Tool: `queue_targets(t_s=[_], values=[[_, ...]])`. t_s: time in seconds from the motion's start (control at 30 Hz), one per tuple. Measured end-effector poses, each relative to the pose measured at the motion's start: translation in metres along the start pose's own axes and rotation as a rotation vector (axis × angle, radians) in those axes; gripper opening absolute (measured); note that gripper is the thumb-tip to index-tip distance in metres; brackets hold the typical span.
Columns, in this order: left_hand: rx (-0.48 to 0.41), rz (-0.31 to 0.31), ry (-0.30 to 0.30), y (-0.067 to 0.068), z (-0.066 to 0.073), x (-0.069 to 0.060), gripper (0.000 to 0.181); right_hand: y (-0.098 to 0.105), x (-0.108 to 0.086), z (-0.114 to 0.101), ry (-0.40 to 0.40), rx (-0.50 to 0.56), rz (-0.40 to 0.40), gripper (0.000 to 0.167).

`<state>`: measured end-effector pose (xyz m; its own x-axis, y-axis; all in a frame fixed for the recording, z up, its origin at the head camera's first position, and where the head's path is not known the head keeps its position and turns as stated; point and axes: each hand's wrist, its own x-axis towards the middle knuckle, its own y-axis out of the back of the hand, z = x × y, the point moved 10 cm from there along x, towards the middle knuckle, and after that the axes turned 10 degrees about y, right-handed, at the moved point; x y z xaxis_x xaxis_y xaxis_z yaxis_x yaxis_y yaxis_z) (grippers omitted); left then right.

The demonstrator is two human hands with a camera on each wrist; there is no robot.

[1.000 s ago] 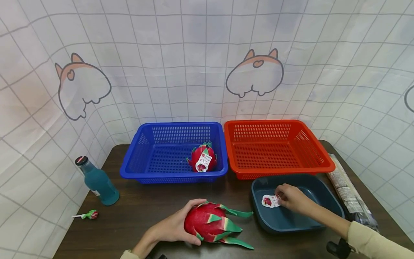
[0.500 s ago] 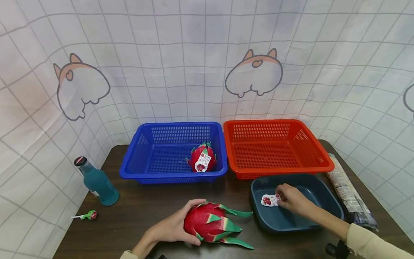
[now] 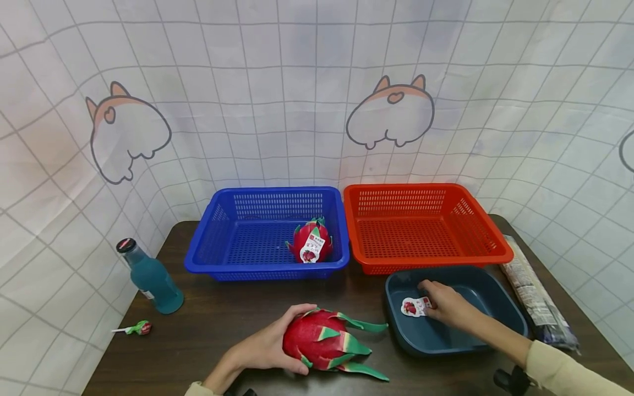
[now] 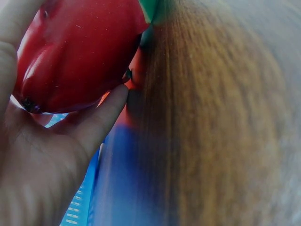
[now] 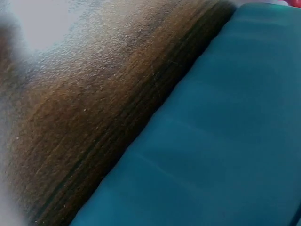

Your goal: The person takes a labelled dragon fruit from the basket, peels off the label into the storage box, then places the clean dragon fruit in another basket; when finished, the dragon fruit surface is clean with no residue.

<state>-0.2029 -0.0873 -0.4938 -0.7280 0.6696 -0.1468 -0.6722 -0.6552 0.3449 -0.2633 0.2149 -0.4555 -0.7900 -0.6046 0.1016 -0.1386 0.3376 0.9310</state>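
Note:
My left hand point(image 3: 271, 345) grips a large red dragon fruit point(image 3: 317, 338) by its rounded end on the table; its green-tipped scales point right. In the left wrist view, thumb and fingers of the left hand point(image 4: 42, 155) wrap around the smooth red dragon fruit point(image 4: 82, 52). Over the dark teal tray point(image 3: 411, 344), my right hand point(image 3: 453, 305) has its fingertips at the right end of a white label sticker point(image 3: 414, 307) with a fruit picture. Finger and thumb look slightly apart there. The right wrist view shows only the tray's outer wall point(image 5: 225, 132) and table.
Behind stand a blue basket point(image 3: 267, 268) holding a smaller labelled dragon fruit point(image 3: 312, 241) and a red basket point(image 3: 431, 260). A blue bottle point(image 3: 153, 280) and a lollipop point(image 3: 136, 328) are at left. A long plastic-wrapped packet point(image 3: 537, 294) lies right of the tray.
The right hand's fingers have spread a little, showing more of the sticker's right end. The sticker, left hand and large dragon fruit stay in place.

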Motion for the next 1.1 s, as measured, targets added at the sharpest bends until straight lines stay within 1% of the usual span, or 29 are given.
queue_targets(t_s=[0.13,0.27,0.37,0.5,0.6,0.7,0.73,0.87,0.93,1.0,1.1], values=[[0.01,0.005,-0.012,0.001,0.0,0.0,0.094,-0.001,0.001,-0.001,-0.01,-0.009,-0.02,0.037],[0.014,0.008,-0.017,0.001,0.001,0.001,0.094,-0.002,0.001,-0.002,-0.023,-0.027,-0.021,0.036],[0.012,0.006,-0.013,0.001,0.001,0.001,0.094,-0.001,-0.001,-0.001,-0.04,-0.069,-0.016,0.037],[-0.005,-0.001,-0.006,0.0,0.0,0.0,0.093,0.0,-0.006,0.003,-0.086,-0.126,-0.014,0.042],[-0.013,-0.005,-0.004,-0.001,0.0,0.0,0.093,0.0,-0.01,0.008,-0.138,-0.108,-0.016,0.044],[-0.009,-0.005,-0.001,-0.001,-0.001,0.0,0.093,0.003,-0.013,0.011,-0.157,-0.08,-0.006,0.037],[-0.006,-0.005,0.001,-0.001,-0.002,0.0,0.093,0.004,-0.013,0.011,-0.151,-0.073,0.0,0.034],[-0.007,-0.002,0.008,0.0,-0.002,0.0,0.093,0.013,-0.012,0.007,-0.074,-0.041,0.031,0.023],[-0.008,-0.001,0.007,0.0,-0.002,0.0,0.093,0.017,-0.012,0.005,-0.031,0.002,0.037,0.022],[-0.008,-0.001,0.006,0.0,-0.002,0.0,0.093,0.021,-0.013,0.005,-0.006,0.057,0.043,0.022],[-0.008,-0.003,0.006,0.0,-0.002,0.0,0.093,0.033,-0.015,0.003,0.039,0.136,0.097,0.02]])
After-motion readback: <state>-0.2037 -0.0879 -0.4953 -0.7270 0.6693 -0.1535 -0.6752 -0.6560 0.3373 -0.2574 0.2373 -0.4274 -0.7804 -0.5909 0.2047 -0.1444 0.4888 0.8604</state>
